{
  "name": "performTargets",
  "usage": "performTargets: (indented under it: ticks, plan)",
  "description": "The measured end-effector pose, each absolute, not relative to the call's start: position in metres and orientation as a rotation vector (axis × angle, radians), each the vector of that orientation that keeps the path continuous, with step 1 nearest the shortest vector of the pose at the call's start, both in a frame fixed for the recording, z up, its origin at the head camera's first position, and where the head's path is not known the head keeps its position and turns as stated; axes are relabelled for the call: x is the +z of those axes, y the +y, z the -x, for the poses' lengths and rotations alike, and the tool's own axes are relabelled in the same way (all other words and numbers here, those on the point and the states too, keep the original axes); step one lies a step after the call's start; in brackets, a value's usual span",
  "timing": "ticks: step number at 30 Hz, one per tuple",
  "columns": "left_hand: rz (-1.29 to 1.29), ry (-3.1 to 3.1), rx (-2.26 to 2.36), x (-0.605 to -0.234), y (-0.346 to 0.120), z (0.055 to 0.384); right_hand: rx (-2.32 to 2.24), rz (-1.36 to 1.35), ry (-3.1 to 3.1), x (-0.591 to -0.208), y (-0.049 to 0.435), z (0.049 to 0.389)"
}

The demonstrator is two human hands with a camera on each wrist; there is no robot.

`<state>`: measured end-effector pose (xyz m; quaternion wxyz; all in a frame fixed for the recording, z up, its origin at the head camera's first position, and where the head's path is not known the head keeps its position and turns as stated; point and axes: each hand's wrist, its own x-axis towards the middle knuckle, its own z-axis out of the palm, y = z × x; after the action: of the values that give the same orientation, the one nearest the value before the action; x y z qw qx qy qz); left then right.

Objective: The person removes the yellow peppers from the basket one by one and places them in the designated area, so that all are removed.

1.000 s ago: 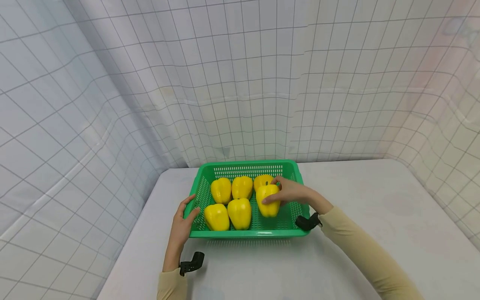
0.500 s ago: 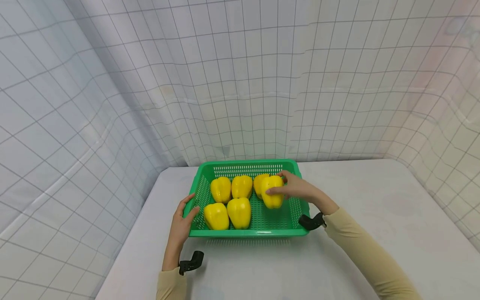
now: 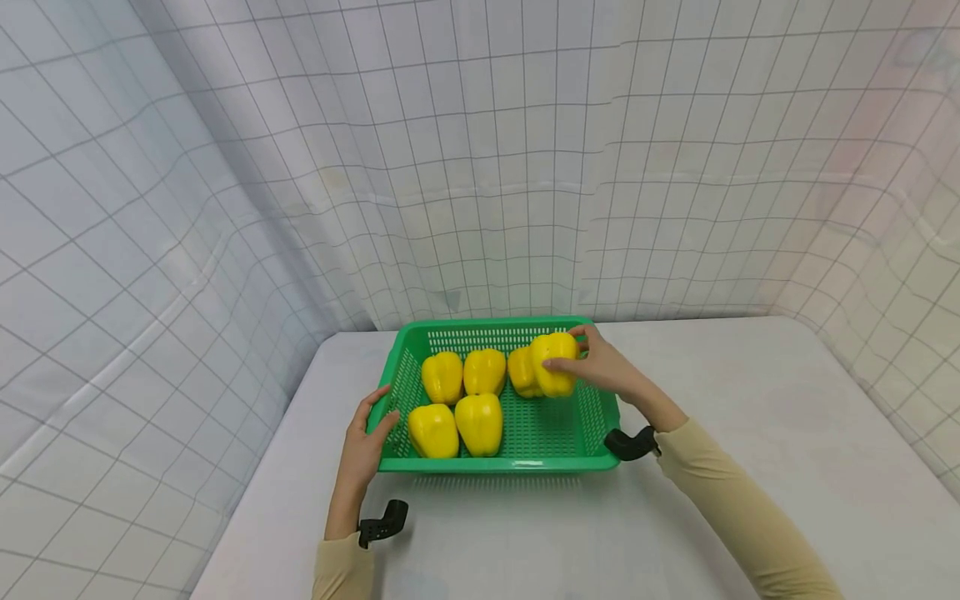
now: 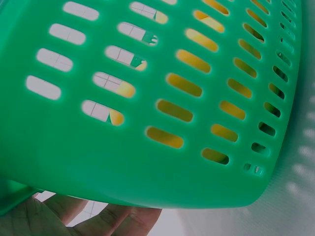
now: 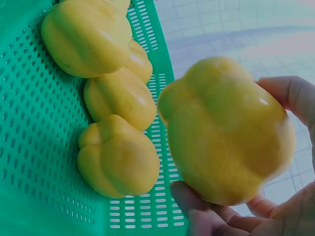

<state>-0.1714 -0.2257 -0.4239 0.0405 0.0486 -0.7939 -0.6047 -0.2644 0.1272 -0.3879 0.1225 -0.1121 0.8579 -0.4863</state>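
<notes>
In my right hand (image 3: 613, 371) is a yellow bell pepper (image 3: 557, 375), gripped between thumb and fingers and raised above the right part of a green plastic basket (image 3: 495, 465). The right wrist view shows this pepper (image 5: 226, 132) large, with fingers on both sides of it. My left hand (image 3: 362, 450) holds the basket's left rim, thumb toward the inside. Several more yellow bell peppers sit in the basket: one at back left (image 3: 442, 378), one at back middle (image 3: 484, 372), two in front, and one partly hidden behind the held pepper.
The basket stands on a white-covered table (image 3: 750, 417). White grid-patterned curtains (image 3: 495, 167) hang behind the table and on both sides. Perforated basket wall (image 4: 147, 172) fills most of the left wrist view.
My right hand has carried its bell pepper toward the back and right of the basket, and the pepper has turned so its stem no longer shows. The left hand stays on the rim.
</notes>
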Motion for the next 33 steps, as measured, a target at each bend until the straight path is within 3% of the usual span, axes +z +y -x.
performTargets:
  ticks: [18, 33]
  plan:
    - [-0.144, -2.432, -1.876, -0.429, -0.229, 0.175, -1.654, 0.258, 2.582, -0.393, 0.145, 0.27]
    - [-0.13, -2.416, -1.828, -0.459, -0.24, 0.189, -1.77, 0.273, 2.676, -0.394, 0.155, 0.271]
